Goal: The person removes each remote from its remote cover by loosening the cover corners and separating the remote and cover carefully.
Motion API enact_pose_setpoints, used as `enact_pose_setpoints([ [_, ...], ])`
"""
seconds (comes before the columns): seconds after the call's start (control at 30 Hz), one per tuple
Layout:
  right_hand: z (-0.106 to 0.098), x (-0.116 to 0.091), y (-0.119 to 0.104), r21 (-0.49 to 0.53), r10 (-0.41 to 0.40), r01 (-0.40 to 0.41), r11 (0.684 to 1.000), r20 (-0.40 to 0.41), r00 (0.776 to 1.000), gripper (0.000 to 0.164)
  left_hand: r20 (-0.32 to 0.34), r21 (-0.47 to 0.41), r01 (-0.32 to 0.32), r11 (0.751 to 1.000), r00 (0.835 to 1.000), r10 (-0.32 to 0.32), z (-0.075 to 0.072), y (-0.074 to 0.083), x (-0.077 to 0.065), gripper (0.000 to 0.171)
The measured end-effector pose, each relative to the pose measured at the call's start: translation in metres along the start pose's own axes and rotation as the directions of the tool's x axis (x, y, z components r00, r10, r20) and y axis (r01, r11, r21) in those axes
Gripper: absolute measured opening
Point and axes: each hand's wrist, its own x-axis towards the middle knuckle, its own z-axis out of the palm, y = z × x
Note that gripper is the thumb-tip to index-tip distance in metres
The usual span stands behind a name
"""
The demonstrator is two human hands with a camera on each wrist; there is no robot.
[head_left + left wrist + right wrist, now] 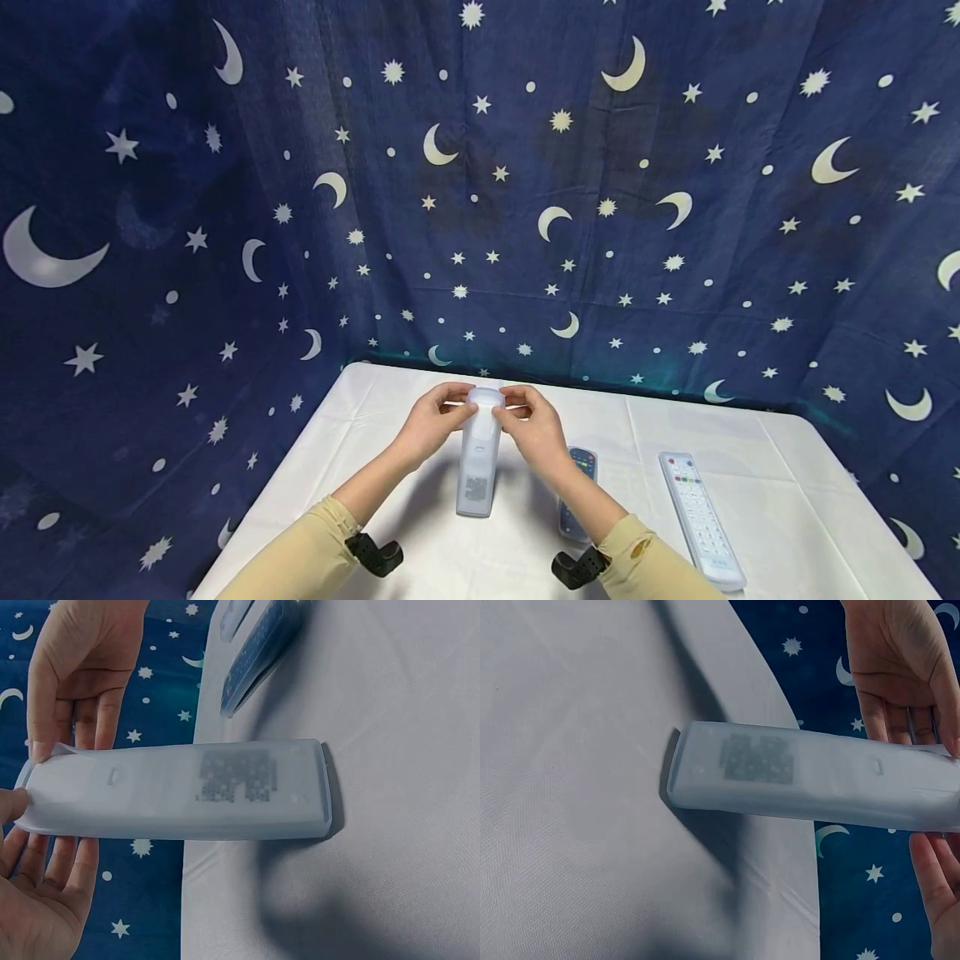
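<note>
A light-coloured remote control (478, 462) in a translucent sleeve is tilted up, its back toward me and its lower end right at the white cloth. A grey label (238, 775) shows through the sleeve. My left hand (437, 418) pinches the left side of its upper end, thumb on the back and fingers behind. On the opposite side, my right hand (536, 425) pinches the same end in the same way. A loose flap (66, 749) of the sleeve stands up near the right hand's fingertips in the left wrist view.
Right of the held remote, a dark remote (583, 463) lies partly hidden under my right forearm. Farther right is a white remote (701, 521) with colored buttons, also covered. A white cloth covers the table (780, 492). A blue star-and-moon curtain (525, 208) hangs behind.
</note>
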Motion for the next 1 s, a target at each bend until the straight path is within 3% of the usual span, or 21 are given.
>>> enact_pose_setpoints([
  [0.8,-0.0036,0.0006,-0.0001,0.041,0.028,-0.028,0.999,-0.002,1.0,0.02,-0.006,0.009,0.028,1.0,1.0,-0.027,-0.0014,0.0005,0.0005,0.033],
  [1.0,-0.0042,0.0024,0.0003,0.072,0.055,-0.055,0.996,0.012,0.998,0.015,0.006,-0.037,0.093,0.995,0.996,-0.093,-0.0034,0.0025,0.0023,0.031],
])
